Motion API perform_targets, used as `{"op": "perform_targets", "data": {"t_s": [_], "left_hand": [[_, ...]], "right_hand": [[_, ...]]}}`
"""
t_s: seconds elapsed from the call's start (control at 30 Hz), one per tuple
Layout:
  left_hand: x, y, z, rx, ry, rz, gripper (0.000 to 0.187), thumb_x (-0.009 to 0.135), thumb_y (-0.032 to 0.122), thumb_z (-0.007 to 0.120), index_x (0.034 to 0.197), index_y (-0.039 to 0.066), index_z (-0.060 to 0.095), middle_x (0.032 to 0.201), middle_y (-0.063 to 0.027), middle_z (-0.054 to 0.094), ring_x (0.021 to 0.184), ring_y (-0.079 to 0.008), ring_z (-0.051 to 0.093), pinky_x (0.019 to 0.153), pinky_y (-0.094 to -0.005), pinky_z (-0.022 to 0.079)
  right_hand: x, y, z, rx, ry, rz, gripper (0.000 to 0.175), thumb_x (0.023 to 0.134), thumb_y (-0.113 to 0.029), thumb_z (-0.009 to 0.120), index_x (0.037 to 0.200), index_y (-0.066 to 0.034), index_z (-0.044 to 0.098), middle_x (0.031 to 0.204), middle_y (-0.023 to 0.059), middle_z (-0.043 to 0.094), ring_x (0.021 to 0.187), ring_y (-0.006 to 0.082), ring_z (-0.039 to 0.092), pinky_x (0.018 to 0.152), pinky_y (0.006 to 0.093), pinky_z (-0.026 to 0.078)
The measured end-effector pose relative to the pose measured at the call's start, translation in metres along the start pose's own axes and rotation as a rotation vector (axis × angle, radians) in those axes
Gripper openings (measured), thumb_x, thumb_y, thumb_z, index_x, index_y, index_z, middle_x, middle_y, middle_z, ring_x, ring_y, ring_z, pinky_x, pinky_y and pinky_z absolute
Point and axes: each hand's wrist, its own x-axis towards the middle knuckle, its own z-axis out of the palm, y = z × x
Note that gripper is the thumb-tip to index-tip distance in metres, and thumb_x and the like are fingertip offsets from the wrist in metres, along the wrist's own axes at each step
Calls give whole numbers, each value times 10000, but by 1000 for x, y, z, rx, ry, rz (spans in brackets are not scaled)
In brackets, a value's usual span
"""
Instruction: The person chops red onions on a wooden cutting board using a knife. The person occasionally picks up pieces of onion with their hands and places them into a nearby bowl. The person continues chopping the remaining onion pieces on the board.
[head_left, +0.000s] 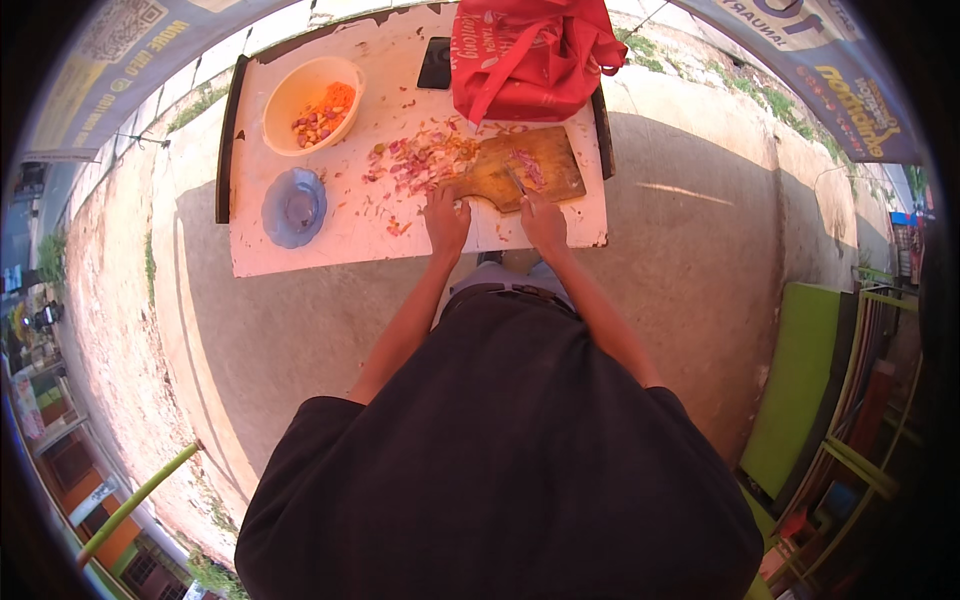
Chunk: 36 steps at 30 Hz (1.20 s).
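Note:
A wooden cutting board (491, 169) lies on the white tabletop, its handle pointing left. My left hand (448, 226) is at that handle with the fingers over its end. My right hand (544, 226) grips a knife (516, 178), whose blade reaches across the board. Beside the blade is a small pile of sliced shallot (529, 168). Shallot peelings (420, 159) are strewn left of the board. A cream bowl (274, 112) farther left holds peeled shallots or garlic (315, 129) and shredded carrot (340, 97).
A blue scalloped glass bowl (274, 208) stands near the table's left edge. Behind the board sits a red fabric bag (525, 75) with a dark phone (435, 64) beside it. Raised dark rims (234, 142) edge the table's sides. A green panel (791, 382) stands at right.

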Motion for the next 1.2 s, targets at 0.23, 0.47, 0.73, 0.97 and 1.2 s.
{"op": "perform_targets", "data": {"t_s": [0.23, 0.47, 0.73, 0.97, 1.2], "left_hand": [[4, -1, 6, 72, -173, -70, 460, 785, 86, 644, 1234, 37, 557, 1200, -135, 585, 1190, -311, 510, 963, -469, 413], [9, 0, 16, 313, -190, 195, 538, 831, 130, 613, 1348, 23, 510, 1383, -132, 504, 1310, -293, 432, 1067, -461, 342], [14, -18, 7, 310, -159, 179, 489, 895, 239, 606, 1356, 88, 543, 1399, -153, 488, 1301, -341, 426, 1059, -480, 342], [28, -31, 7, 363, -104, 192, 413, 908, 216, 585, 1296, 72, 582, 1378, -140, 513, 1286, -324, 445, 1037, -489, 358], [75, -1, 27, 130, -321, 275, 535, 846, 134, 576, 1365, 31, 502, 1299, -152, 570, 1225, -286, 520, 1019, -446, 390]], "right_hand": [[10, -3, 8, -32, 97, -55, 351, 957, -300, 523, 1198, -80, 651, 883, 235, 694, 831, 435, 670, 764, 524, 525], [22, -19, 23, -18, 17, -188, 327, 961, -278, 514, 1178, -73, 648, 840, 242, 684, 771, 427, 670, 722, 522, 527], [0, -9, 8, 31, 37, -130, 376, 961, -300, 540, 1239, -67, 642, 951, 240, 698, 882, 421, 673, 779, 494, 528], [1, -6, 1, 82, 64, -112, 368, 967, -306, 514, 1220, -72, 641, 939, 254, 690, 889, 438, 664, 801, 520, 519], [-5, -4, -6, 26, 3, 128, 375, 955, -331, 562, 1220, -87, 664, 991, 274, 686, 929, 437, 666, 820, 486, 529]]}}
